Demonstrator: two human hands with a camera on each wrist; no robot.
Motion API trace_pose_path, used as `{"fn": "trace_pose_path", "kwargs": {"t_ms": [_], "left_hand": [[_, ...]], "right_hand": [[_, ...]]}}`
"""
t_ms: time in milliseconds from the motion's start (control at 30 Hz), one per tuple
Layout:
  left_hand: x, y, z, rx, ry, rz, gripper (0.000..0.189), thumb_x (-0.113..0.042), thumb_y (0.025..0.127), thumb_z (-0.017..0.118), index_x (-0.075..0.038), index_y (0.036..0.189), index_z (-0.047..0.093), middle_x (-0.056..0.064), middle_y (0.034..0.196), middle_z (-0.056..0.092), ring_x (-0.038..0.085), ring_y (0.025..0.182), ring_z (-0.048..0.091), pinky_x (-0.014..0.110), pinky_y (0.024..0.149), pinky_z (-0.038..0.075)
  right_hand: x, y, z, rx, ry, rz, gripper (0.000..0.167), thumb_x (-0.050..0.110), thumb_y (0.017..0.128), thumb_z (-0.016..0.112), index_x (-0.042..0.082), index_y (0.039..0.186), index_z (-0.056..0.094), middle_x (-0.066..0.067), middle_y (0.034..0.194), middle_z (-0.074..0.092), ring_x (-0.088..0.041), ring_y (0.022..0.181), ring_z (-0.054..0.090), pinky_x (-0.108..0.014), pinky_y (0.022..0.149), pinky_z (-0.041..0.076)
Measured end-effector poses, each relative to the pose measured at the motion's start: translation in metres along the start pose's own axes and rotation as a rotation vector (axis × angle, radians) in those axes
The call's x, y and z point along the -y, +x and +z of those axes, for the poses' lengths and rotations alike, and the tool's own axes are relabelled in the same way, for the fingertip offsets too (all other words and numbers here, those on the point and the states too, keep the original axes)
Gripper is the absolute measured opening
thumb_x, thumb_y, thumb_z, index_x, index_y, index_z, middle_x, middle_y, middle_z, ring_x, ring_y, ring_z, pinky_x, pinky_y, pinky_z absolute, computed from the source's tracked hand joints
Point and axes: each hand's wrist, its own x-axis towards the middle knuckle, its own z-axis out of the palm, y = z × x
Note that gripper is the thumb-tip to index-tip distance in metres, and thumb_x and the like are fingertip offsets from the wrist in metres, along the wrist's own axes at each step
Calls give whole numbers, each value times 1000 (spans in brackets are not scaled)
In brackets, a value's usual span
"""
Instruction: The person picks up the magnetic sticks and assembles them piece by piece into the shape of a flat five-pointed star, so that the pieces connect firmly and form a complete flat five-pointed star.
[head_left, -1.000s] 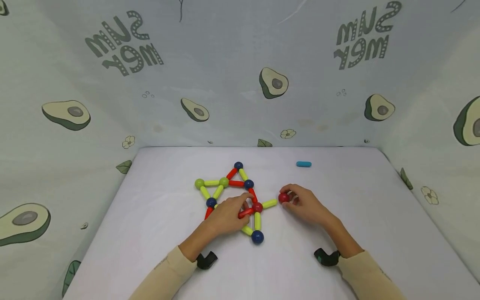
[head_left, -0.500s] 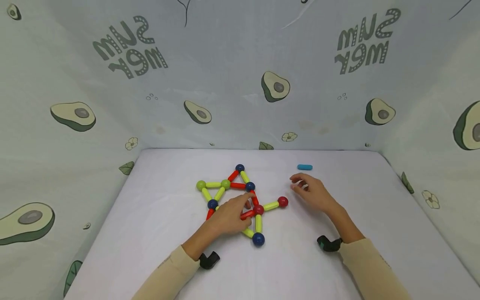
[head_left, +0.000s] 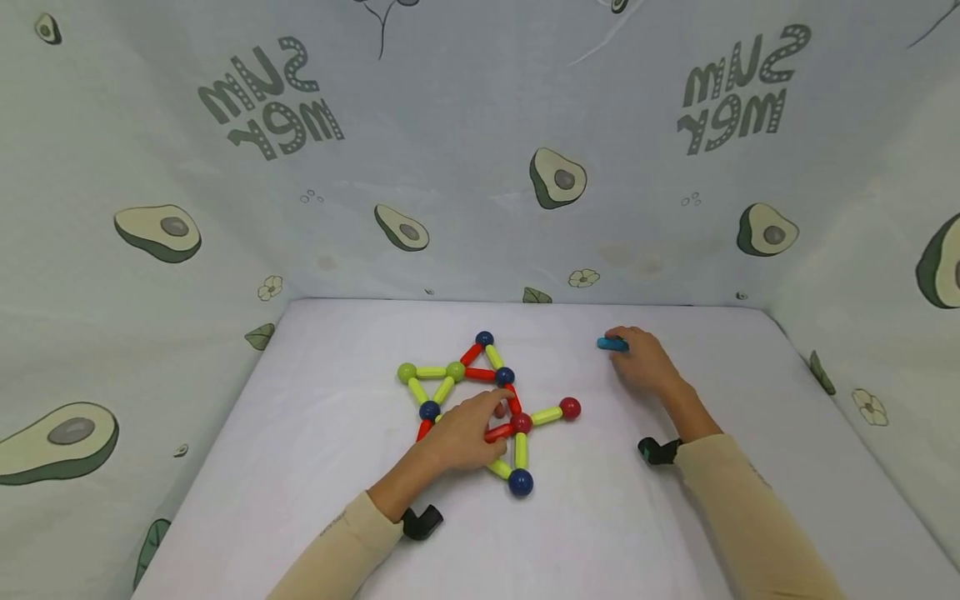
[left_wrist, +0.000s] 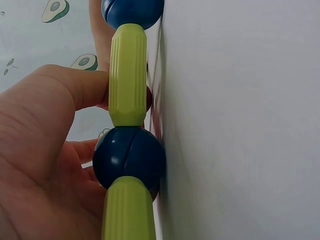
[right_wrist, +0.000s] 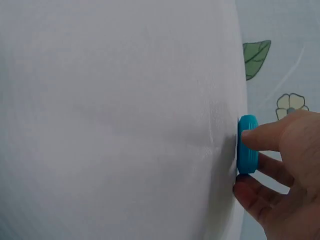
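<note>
A flat frame of magnetic rods and balls lies on the white table, joined in triangles. My left hand (head_left: 463,435) lies over its middle, thumb and fingers curled around a red rod (head_left: 498,432) beside the inner red ball (head_left: 521,423). In the left wrist view, lime rods and a dark blue ball (left_wrist: 129,157) stand in front of that hand and hide part of its grip. To the right and further back, my right hand (head_left: 643,362) pinches a bright blue magnetic rod (right_wrist: 248,145) between thumb and fingers, low at the tabletop.
From the inner red ball a lime rod (head_left: 547,416) sticks out to an outer red ball (head_left: 570,408). A large dark blue ball (head_left: 521,482) marks the frame's near corner. Avocado-print cloth (head_left: 480,250) rises behind and beside the white table (head_left: 337,350).
My right hand let go of the outer red ball at the end of the lime rod, moved back and right, and took hold of the blue rod. My left hand stayed at the frame.
</note>
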Motion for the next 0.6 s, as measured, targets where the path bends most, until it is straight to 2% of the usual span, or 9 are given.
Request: {"fn": "trace_pose_path", "kwargs": {"t_ms": [100,267,467,600], "left_hand": [[1,0,1,-4,-3,0,69,-23,89,73,-21,152,45,-6,125,62,9,94,56,21,72,50],[0,0,1,-11,-4,5,68,-22,88,73,-20,151,46,-5,124,62,9,94,56,20,71,50],[0,0,-1,-14,-5,3,66,-22,89,73,-20,149,47,-6,123,62,10,93,56,20,70,50],[-1,0,-1,-8,-2,12,66,-23,89,73,-19,150,47,-5,123,64,9,93,57,20,71,50]], "right_hand": [[6,0,8,-5,17,-4,35,10,102,58,-4,134,59,-29,133,59,-46,121,55,-62,107,45],[29,-6,20,17,60,-47,33,15,101,63,-1,130,63,-21,122,65,-34,106,59,-51,95,54],[66,-13,34,91,96,-150,34,18,99,65,2,129,66,-14,114,69,-25,96,60,-38,84,57],[83,-17,42,129,113,-175,34,18,98,66,3,129,67,-12,112,69,-22,93,59,-32,78,56]]}}
